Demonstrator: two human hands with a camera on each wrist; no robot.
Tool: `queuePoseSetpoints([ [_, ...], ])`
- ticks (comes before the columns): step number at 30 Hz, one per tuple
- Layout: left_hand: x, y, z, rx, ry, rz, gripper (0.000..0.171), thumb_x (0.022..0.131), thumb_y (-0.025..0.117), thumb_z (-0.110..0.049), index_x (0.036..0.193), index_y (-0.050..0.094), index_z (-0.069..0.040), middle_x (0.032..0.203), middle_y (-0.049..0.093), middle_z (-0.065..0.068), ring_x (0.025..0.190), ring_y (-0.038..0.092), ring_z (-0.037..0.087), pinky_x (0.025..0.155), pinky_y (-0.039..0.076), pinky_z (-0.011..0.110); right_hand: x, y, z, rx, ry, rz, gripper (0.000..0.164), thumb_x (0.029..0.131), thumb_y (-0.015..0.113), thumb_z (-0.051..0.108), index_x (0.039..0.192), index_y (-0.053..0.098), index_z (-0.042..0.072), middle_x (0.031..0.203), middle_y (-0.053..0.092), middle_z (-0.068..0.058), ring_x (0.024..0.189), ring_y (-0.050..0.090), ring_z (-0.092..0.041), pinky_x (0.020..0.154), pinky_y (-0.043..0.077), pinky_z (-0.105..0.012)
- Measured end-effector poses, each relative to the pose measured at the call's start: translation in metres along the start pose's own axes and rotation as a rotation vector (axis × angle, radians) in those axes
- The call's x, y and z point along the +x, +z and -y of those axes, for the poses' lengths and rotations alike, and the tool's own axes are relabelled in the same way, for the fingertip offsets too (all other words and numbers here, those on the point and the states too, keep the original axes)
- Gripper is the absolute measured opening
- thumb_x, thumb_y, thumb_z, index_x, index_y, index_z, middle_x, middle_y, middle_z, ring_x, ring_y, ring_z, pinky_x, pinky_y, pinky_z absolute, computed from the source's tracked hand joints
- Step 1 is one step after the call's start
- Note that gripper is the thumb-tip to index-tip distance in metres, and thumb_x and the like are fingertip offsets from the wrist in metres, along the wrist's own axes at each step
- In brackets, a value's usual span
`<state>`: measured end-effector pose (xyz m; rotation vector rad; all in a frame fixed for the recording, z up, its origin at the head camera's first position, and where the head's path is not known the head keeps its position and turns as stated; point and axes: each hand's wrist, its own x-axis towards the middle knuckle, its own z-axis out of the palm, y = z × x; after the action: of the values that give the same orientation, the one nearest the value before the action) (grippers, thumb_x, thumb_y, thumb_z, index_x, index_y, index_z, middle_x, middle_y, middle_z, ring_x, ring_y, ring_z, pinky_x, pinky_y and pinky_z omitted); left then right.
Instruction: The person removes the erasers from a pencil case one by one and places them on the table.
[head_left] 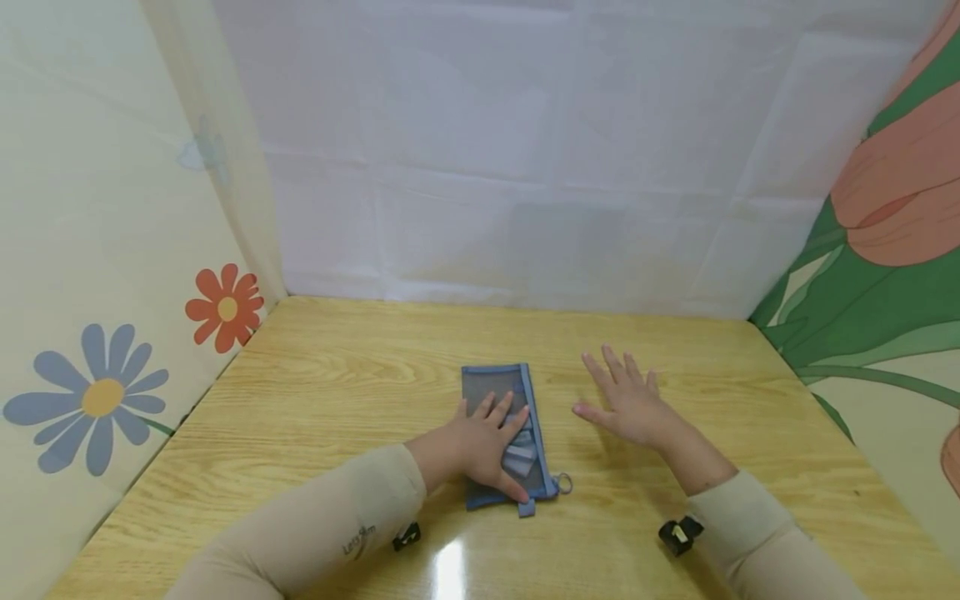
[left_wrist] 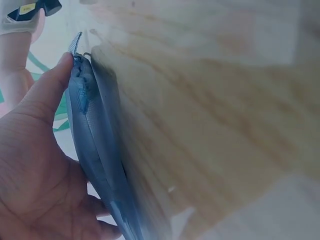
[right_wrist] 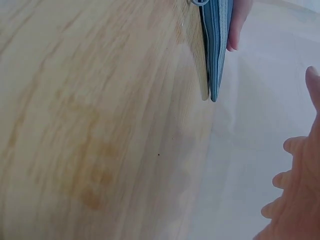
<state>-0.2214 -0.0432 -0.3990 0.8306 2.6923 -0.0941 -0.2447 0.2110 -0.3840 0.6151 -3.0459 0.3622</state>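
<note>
A blue mesh zip pouch lies on the wooden table, its zipper along the right side and a ring at the near right corner. Through the mesh, pale blue-grey items show; their kind is unclear. Spread flat, my left hand rests on top of the pouch, thumb by the small fabric tab. In the left wrist view the pouch is seen edge-on beside the palm. To its right, my right hand hovers above the table with fingers spread, holding nothing and apart from the pouch.
The wood-grain table reaches back to a white sheet. Flower-printed panels stand at the left and right. Black wrist devices, one on the left wrist and one on the right, sit below the sleeves.
</note>
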Motion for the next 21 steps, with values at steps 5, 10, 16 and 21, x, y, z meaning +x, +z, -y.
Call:
queuePoseSetpoints([
  [5,0.001,-0.001,0.001,0.004,0.0,0.007,0.119,0.055,0.044,-0.088,0.148,0.001,-0.027,0.153,-0.002,0.008,0.137,0.003,0.035,0.103,0.01,0.062,0.0,0.0,0.003,0.025,-0.013,0.004,0.082,0.086,0.041,0.062,0.149,0.008,0.02,0.151,0.0,-0.02,0.132,0.001,-0.05,0.094,0.002,-0.072],
  [10,0.003,-0.003,0.005,-0.013,0.004,0.015,0.12,0.054,0.047,-0.086,0.148,0.001,-0.027,0.153,-0.003,0.008,0.137,0.003,0.035,0.104,0.011,0.06,0.0,0.002,0.003,0.046,-0.023,0.01,0.081,0.087,0.041,0.06,0.149,0.007,0.021,0.152,-0.004,-0.017,0.133,-0.002,-0.048,0.094,0.001,-0.072],
  [16,0.004,-0.004,0.011,-0.027,0.021,0.019,0.121,0.054,0.049,-0.085,0.148,0.0,-0.027,0.153,-0.004,0.01,0.137,0.003,0.034,0.105,0.013,0.057,-0.001,0.004,0.004,0.066,-0.027,0.004,0.08,0.087,0.044,0.057,0.149,0.008,0.02,0.152,-0.004,-0.016,0.133,-0.003,-0.047,0.095,0.001,-0.071],
  [21,0.006,-0.005,0.018,-0.038,0.02,0.023,0.121,0.054,0.051,-0.084,0.148,0.0,-0.027,0.153,-0.003,0.01,0.137,0.004,0.034,0.106,0.014,0.054,0.0,0.006,0.006,0.065,-0.032,0.014,0.08,0.087,0.044,0.057,0.149,0.009,0.02,0.152,-0.004,-0.016,0.134,-0.002,-0.046,0.096,0.003,-0.07],
])
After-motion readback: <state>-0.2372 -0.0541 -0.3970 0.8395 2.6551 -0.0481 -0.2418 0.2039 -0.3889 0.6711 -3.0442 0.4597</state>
